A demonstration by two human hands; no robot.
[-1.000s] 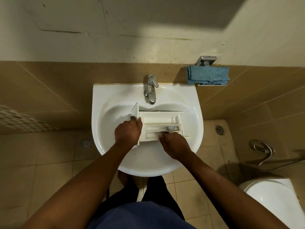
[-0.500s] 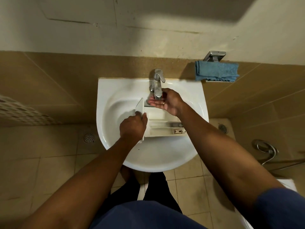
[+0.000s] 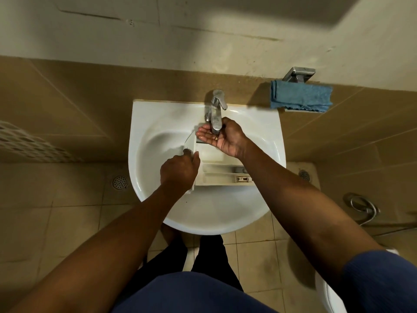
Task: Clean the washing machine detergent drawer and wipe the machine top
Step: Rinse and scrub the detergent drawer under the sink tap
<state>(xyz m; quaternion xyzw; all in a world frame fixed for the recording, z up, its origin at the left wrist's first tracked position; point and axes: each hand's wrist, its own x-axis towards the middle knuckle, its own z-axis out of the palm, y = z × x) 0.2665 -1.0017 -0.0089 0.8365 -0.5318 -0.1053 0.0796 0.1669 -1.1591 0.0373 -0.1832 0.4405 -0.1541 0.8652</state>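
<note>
The white detergent drawer [image 3: 216, 170] lies across the bowl of the white sink [image 3: 158, 123], its front panel at the left. My left hand [image 3: 180, 170] grips that front panel end, fingers curled over its top edge. My right hand [image 3: 222, 137] is cupped palm up under the spout of the chrome tap [image 3: 215, 114], fingers loosely bent and holding nothing. A ring shows on one finger. My right forearm hides the drawer's right end.
A folded blue cloth [image 3: 301, 98] sits on a small wall shelf to the right of the tap, below a metal bracket [image 3: 297, 74]. A toilet edge [image 3: 327, 290] is at lower right, a hose [image 3: 363, 206] on the floor, and floor drains [image 3: 120, 182] beside the sink.
My right hand left the drawer's near edge and rose to the tap spout, palm turned up. The left hand kept its grip on the drawer front.
</note>
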